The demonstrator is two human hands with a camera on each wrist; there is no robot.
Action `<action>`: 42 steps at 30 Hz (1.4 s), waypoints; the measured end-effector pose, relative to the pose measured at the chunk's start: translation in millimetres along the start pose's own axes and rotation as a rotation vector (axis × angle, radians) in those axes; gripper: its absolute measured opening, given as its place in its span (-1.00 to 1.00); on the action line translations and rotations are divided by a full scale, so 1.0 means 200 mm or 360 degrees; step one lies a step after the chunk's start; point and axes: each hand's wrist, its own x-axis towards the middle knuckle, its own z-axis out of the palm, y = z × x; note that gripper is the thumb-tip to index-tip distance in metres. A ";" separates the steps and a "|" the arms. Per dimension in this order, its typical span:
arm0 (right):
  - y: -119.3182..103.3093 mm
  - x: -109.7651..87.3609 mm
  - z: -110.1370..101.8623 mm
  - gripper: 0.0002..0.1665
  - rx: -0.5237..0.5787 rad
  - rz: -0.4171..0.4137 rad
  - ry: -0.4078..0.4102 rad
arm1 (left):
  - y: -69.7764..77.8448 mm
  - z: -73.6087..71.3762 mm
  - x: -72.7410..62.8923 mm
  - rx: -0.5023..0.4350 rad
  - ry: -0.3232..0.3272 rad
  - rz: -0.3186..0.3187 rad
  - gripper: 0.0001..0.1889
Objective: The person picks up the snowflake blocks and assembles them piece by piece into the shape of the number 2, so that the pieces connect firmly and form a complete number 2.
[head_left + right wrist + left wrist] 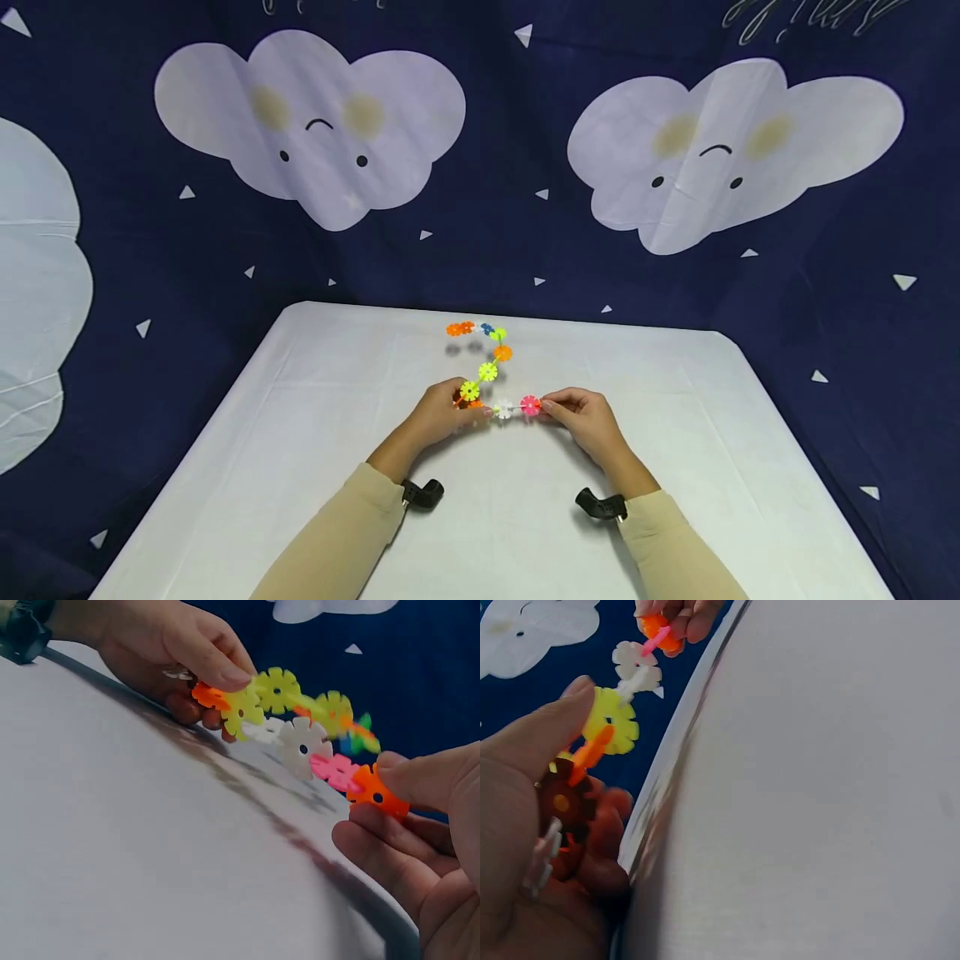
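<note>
A chain of interlocking flower-shaped plastic discs runs between the hands. My left hand point(438, 410) grips it near a yellow disc point(241, 712), thumb on top, with a dark reddish disc point(566, 799) partly hidden inside the fingers. At the other end my right hand point(588, 421) pinches an orange disc point(377, 796) between thumb and fingers. A pink disc point(531, 406) and a white disc point(304, 748) link the stretch between the hands. From the left hand the chain also curves away over the table through yellow discs point(488, 372), ending in orange discs point(454, 330) at the far left.
A white-covered table point(480, 533) lies beneath the hands. Behind it hangs a dark blue cloth point(510, 250) printed with white clouds and triangles. Black wrist mounts point(423, 495) sit at both sleeve cuffs.
</note>
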 end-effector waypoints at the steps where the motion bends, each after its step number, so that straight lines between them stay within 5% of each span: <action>1: 0.00 -0.01 0.01 -0.80 0.0035 0.0031 -0.0001 | 0.01 0.00 0.00 0.0043 -0.0012 0.0006 -0.62; 9: -0.01 -0.08 0.05 -0.85 0.0124 0.0262 0.0090 | 0.01 0.02 -0.04 0.0297 -0.0062 0.0000 -0.31; 20: 0.01 -0.13 0.07 -0.89 -0.0177 0.0170 0.0089 | 0.03 0.02 -0.06 0.0591 -0.0126 -0.0013 -0.04; 25: 0.00 -0.15 0.06 -0.91 -0.0287 0.0128 0.0093 | 0.02 -0.03 -0.05 0.0531 -0.0227 0.0020 -0.01; 33: 0.01 -0.15 0.05 -0.88 -0.0219 0.0070 0.0086 | -0.01 -0.14 -0.03 0.0321 -0.0408 0.0089 -0.12; 42: 0.01 -0.15 0.04 -0.85 -0.0287 0.0067 0.0035 | -0.03 -0.19 -0.04 0.0226 -0.0460 0.0126 -0.18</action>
